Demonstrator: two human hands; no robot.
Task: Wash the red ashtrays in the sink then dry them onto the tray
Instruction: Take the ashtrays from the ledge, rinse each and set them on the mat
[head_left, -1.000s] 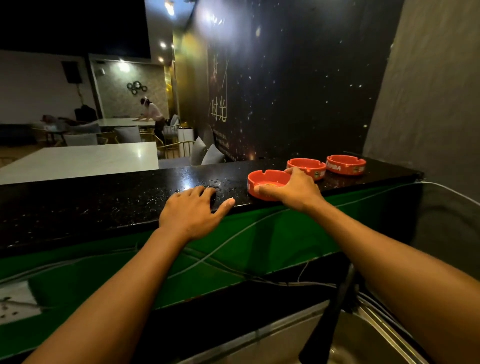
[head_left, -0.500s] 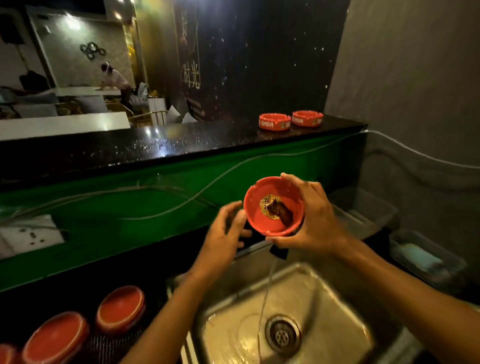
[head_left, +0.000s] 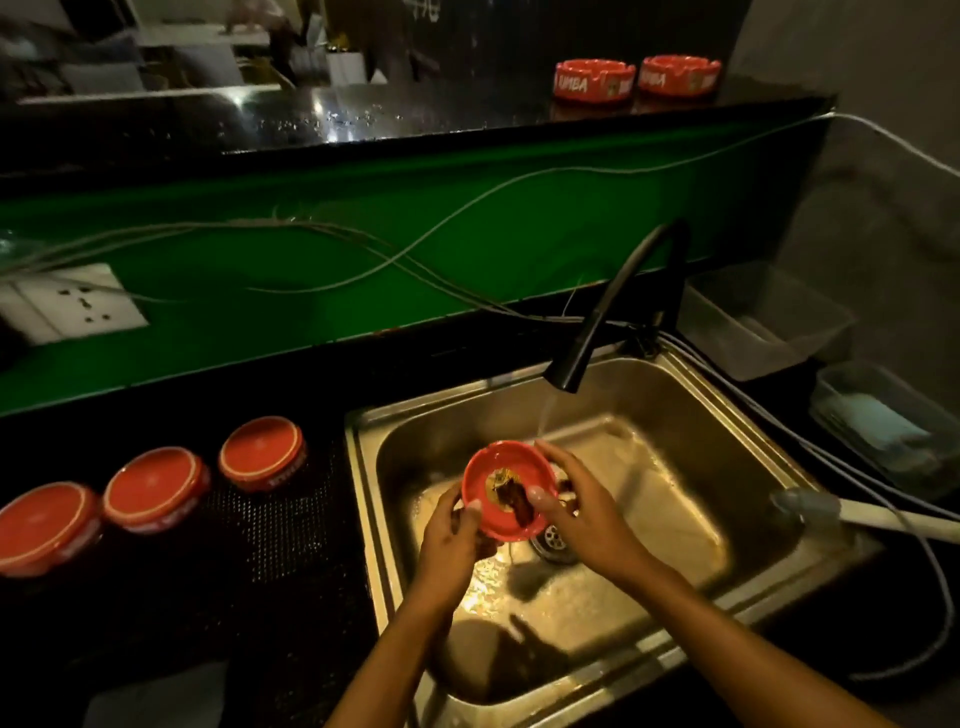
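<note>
Both hands are down over the sink, around its middle, with bare steel open on every side. Left hand and right hand have fingers curled round the rim of the dirty ashtray, right below the black tap and its running stream. Three ashtrays sit upside down left of the sink, two more at the ledge's far right end

Both forearms reached forward and converged. The left hand gripped the ashtray at its near-left rim, thumb on top; the right hand held the opposite side, fingers curled.
</note>
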